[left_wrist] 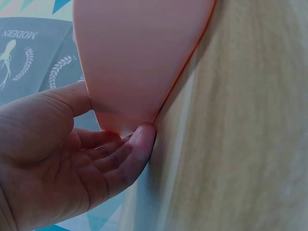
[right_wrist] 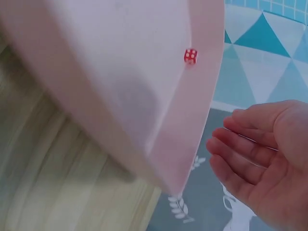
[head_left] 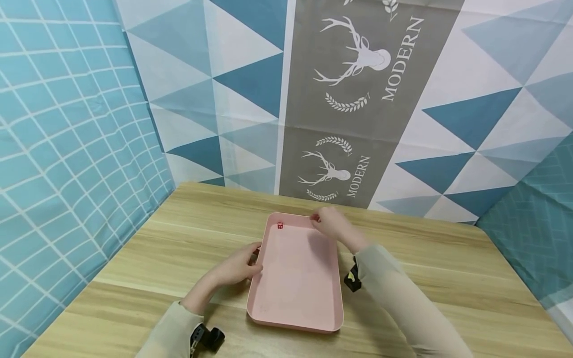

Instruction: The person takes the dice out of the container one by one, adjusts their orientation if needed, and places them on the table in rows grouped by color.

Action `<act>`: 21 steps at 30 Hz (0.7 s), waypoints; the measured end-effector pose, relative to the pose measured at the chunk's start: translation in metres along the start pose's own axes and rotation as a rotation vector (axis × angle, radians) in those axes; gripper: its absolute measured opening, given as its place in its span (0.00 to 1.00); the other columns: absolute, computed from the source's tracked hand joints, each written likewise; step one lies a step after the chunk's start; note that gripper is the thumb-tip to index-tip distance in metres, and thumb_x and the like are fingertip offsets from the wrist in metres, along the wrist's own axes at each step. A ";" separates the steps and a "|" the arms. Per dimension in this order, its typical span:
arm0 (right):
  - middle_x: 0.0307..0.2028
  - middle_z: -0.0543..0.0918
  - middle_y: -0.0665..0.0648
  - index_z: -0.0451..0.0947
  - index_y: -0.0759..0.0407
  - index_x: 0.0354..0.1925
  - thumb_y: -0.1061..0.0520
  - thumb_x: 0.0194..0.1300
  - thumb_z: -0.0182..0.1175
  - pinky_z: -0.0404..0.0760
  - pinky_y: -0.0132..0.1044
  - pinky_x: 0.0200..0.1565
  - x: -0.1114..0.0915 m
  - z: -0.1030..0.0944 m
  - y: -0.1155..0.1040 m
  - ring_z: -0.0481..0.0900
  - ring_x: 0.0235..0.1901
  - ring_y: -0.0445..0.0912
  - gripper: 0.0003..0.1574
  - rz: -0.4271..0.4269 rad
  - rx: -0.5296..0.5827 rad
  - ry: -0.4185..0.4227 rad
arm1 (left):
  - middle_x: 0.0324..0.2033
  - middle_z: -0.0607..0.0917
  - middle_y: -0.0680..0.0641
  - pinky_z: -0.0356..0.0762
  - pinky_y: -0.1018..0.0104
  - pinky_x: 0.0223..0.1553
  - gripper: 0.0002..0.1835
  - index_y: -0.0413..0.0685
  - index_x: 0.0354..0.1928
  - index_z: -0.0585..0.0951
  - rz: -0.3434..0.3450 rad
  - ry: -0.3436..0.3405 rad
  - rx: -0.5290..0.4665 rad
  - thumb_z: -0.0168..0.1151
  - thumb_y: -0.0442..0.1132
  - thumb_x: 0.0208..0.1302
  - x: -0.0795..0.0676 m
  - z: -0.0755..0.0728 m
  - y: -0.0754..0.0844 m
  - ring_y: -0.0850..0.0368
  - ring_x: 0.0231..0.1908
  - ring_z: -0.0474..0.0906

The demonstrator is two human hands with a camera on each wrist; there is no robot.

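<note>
A pink rectangular tray (head_left: 295, 278) lies on the wooden table, its long sides running away from me. Inside it, by the far left corner, sits a small red die (head_left: 280, 225) with white dots, also visible in the right wrist view. My left hand (head_left: 239, 263) grips the tray's left side, the thumb over the rim and the fingers (left_wrist: 144, 137) at the lower outer edge of the wall. Beside the tray's far wall, towards the right corner, my right hand (right_wrist: 264, 154) has loosely bent fingers that hold nothing; a gap to the wall shows in the right wrist view.
The wooden table (head_left: 188, 219) extends on both sides of the tray. A patterned cloth (head_left: 250, 99) with deer heads and triangles hangs behind its far edge. Blue grid cloth (head_left: 67, 124) borders the left side. Dark wrist devices (head_left: 352, 278) are strapped by the sleeves.
</note>
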State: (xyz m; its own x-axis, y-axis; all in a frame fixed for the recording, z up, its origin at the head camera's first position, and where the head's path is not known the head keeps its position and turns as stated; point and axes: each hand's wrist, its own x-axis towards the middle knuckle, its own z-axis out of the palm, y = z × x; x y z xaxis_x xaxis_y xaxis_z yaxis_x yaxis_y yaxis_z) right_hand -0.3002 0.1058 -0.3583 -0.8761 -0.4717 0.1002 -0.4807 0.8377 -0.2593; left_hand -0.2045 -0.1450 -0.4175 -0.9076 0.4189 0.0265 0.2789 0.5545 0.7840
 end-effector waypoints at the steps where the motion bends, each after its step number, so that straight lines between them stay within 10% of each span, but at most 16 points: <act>1: 0.36 0.83 0.57 0.80 0.62 0.41 0.59 0.60 0.55 0.77 0.39 0.43 0.003 0.002 -0.003 0.80 0.38 0.48 0.13 -0.003 0.017 -0.011 | 0.45 0.77 0.38 0.74 0.67 0.28 0.29 0.31 0.62 0.61 0.001 0.000 -0.001 0.54 0.31 0.58 0.000 0.000 0.000 0.52 0.39 0.73; 21: 0.41 0.79 0.59 0.74 0.56 0.49 0.64 0.67 0.44 0.71 0.36 0.42 0.029 0.042 -0.048 0.74 0.39 0.46 0.16 -0.153 0.105 -0.152 | 0.47 0.77 0.37 0.75 0.67 0.30 0.30 0.32 0.63 0.60 0.012 -0.003 0.005 0.54 0.32 0.58 0.001 0.000 -0.003 0.53 0.40 0.74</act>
State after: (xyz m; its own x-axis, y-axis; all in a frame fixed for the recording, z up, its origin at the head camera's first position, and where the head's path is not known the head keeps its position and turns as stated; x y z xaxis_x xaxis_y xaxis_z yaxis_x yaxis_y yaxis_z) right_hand -0.3007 0.0407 -0.3838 -0.7735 -0.6338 0.0022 -0.5939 0.7235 -0.3518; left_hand -0.2057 -0.1462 -0.4199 -0.9031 0.4280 0.0342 0.2916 0.5529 0.7806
